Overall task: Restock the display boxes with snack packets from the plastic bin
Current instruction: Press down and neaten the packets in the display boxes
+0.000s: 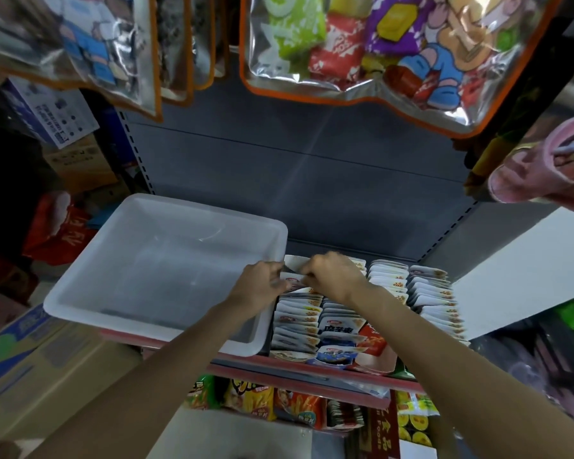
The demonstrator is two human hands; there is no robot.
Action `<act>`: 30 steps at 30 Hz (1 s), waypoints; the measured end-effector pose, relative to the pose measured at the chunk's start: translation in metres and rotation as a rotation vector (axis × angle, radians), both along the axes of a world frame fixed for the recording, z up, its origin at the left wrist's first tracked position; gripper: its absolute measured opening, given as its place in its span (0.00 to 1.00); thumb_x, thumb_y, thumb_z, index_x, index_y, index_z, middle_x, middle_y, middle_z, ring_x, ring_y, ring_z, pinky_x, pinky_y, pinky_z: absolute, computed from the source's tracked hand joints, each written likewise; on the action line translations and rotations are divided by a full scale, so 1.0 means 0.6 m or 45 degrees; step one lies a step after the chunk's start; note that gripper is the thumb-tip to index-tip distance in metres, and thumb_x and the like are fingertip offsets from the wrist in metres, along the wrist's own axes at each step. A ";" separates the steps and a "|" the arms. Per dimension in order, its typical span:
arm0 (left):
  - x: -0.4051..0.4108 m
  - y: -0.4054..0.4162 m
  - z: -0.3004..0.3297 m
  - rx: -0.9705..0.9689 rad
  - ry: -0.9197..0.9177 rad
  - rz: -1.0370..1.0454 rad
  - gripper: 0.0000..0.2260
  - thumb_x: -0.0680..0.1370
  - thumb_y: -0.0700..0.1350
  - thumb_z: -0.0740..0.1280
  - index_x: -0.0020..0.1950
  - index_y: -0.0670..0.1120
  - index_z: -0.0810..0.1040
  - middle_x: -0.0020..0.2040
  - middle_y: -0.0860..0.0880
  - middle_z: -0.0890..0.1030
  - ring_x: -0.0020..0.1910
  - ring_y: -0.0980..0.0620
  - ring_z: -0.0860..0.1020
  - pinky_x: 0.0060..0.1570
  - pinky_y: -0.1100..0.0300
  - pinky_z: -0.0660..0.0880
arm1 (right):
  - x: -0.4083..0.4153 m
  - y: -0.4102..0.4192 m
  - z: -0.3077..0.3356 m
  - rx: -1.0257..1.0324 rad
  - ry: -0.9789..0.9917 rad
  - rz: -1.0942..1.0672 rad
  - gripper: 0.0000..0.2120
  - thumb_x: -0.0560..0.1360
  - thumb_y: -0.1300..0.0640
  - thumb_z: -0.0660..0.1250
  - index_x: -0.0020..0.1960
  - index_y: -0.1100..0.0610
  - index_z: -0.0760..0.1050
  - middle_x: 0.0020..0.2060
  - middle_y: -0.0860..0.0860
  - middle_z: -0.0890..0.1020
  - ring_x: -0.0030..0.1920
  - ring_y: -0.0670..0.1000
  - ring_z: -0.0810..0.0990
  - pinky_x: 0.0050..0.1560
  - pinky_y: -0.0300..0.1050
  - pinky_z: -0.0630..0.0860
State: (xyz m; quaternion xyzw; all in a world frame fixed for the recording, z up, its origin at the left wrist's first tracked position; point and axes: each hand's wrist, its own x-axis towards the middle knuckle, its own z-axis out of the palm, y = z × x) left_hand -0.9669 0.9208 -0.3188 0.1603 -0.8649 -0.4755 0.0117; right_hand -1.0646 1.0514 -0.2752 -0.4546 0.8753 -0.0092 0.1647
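With the plastic bin point(166, 260) emptied, both my hands, left point(262, 283) and right point(332, 273), pinch snack packets point(299, 311), wedging them upright in the display box's point(378, 361) back row.

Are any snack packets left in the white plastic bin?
No, the white plastic bin shows only its bare translucent floor; both hands work at the packets beside it.

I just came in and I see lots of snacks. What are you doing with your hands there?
A person is filling the display boxes on a shop shelf with snack packets. Both hands are at the back of the left rows: the left hand and right hand are pinching packets and tucking them into place. The white plastic bin beside the boxes looks empty now, so the restocking seems nearly done. More snacks sit on the shelf below.
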 end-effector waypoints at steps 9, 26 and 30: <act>0.012 0.004 -0.011 -0.226 0.290 0.008 0.08 0.74 0.38 0.70 0.52 0.41 0.77 0.48 0.46 0.80 0.48 0.54 0.77 0.49 0.69 0.73 | -0.032 -0.002 -0.002 -0.015 -0.247 -0.146 0.17 0.81 0.56 0.52 0.58 0.60 0.77 0.54 0.57 0.80 0.56 0.58 0.77 0.57 0.51 0.73; 0.029 -0.008 -0.005 -0.346 0.157 -0.276 0.11 0.80 0.38 0.61 0.58 0.46 0.79 0.54 0.51 0.82 0.53 0.57 0.79 0.51 0.71 0.69 | -0.054 -0.024 -0.002 -0.084 -0.195 -0.154 0.13 0.78 0.53 0.62 0.60 0.54 0.77 0.56 0.53 0.81 0.54 0.54 0.79 0.56 0.50 0.75; 0.023 -0.005 0.001 -0.273 0.134 -0.189 0.12 0.81 0.39 0.58 0.61 0.45 0.78 0.53 0.49 0.83 0.53 0.56 0.80 0.51 0.72 0.71 | -0.048 -0.023 -0.003 -0.073 0.088 -0.081 0.07 0.77 0.62 0.61 0.53 0.55 0.68 0.49 0.56 0.78 0.45 0.58 0.76 0.43 0.48 0.72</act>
